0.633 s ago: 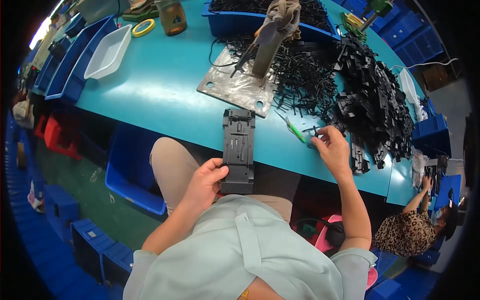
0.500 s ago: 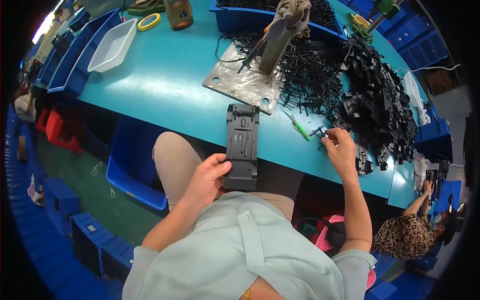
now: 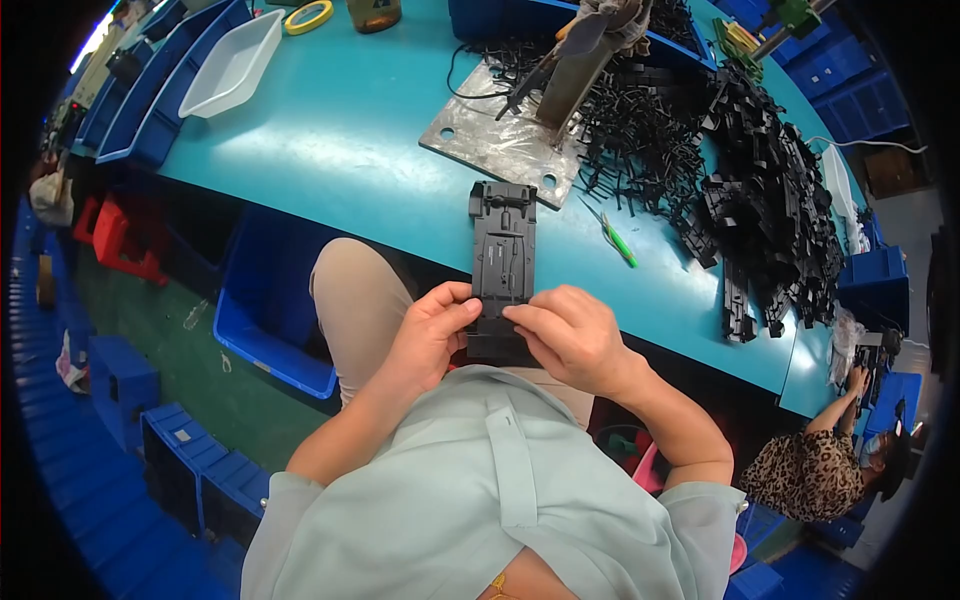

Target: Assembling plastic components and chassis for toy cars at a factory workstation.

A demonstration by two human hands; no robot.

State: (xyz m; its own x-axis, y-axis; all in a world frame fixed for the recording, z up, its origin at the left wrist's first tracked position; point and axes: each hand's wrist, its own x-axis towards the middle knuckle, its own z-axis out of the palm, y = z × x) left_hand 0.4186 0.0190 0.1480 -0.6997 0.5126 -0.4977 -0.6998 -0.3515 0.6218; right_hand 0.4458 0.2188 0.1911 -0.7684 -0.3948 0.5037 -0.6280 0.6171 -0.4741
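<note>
A long black plastic chassis plate [image 3: 505, 255] with moulded ribs and details is held in front of me, its far end over the table edge. My left hand [image 3: 432, 330] is closed on its left side, thumb on top. On the right, my right hand [image 3: 578, 335] is in a pinch, its thumb and fingertips pressed against the plate's near part. The small black plastic part in that pinch is mostly hidden by the fingers. Green-handled tweezers [image 3: 620, 245] lie on the table beyond my right hand.
A metal base plate [image 3: 480, 135] with an upright post stands ahead. Small black parts [image 3: 630, 150] and a heap of black plates [image 3: 770, 190] lie to its right. A white tray [image 3: 235, 65] sits far left. A co-worker [image 3: 810, 465] is at the far right.
My right hand has moved left from beside the tweezers onto the chassis plate, bringing the small black part from the table. My left hand keeps its hold; the view has shifted slightly.
</note>
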